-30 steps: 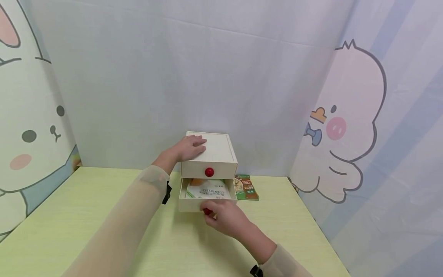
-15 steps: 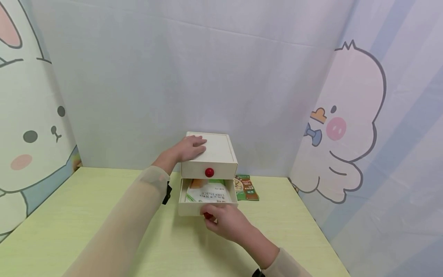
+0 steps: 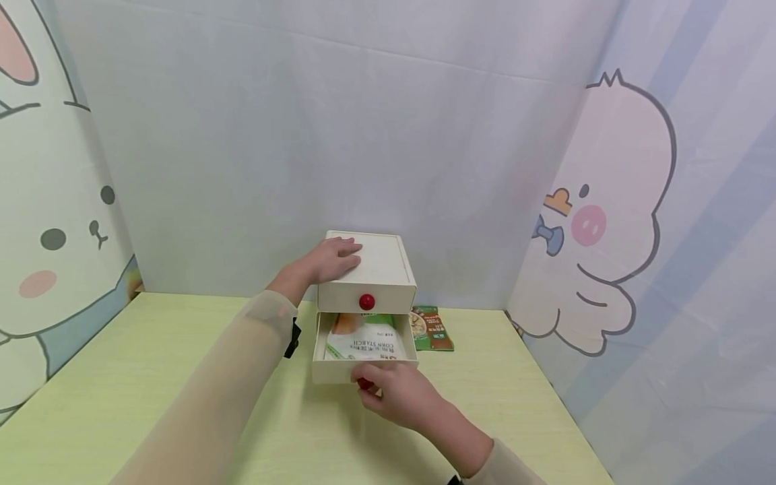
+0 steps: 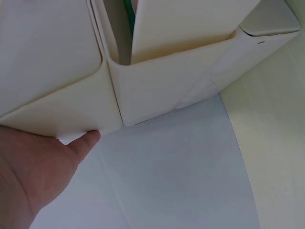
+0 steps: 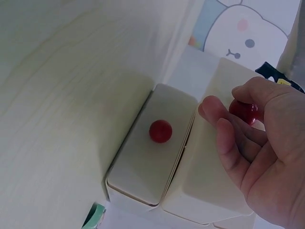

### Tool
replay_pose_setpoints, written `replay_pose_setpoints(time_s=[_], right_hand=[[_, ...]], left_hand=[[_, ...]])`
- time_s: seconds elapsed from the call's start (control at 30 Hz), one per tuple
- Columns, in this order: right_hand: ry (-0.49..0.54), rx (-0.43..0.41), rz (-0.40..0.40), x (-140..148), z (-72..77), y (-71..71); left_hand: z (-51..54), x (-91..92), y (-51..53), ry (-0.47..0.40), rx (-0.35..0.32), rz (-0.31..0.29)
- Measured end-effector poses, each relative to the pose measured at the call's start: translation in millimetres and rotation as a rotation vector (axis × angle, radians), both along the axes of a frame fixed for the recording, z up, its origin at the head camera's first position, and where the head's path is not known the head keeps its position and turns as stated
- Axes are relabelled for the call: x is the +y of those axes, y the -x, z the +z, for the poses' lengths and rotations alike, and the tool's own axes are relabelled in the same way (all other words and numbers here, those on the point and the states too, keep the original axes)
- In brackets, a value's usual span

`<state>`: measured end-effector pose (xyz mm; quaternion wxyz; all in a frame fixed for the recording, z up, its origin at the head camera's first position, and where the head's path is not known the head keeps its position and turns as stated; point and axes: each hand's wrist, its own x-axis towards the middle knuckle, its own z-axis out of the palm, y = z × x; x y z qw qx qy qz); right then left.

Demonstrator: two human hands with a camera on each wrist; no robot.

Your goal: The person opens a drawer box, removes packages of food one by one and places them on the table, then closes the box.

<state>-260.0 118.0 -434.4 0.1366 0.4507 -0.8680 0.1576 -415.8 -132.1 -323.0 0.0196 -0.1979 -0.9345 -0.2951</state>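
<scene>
Lower red knob (image 3: 364, 383) mostly hidden by right hand (image 3: 394, 393) in head view. Corn starch packet (image 3: 366, 340): far end out of sight beneath upper drawer (image 3: 341, 298), finest print unreadable. Green-and-brown packet (image 3: 435, 330): left part hidden behind drawer unit (image 3: 378, 259). Left hand (image 4: 38, 167) cut off by left edge in left wrist view. Green scrap (image 5: 94, 215) cut off at bottom of right wrist view, identity unclear.
</scene>
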Motion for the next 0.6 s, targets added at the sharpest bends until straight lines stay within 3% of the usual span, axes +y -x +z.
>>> replay_pose_setpoints(time_s=[0.6], right_hand=[[0.005, 0.026, 0.05, 2.9, -1.3, -9.6]], left_hand=[[-0.4, -0.3, 0.5, 0.003, 0.004, 0.0]])
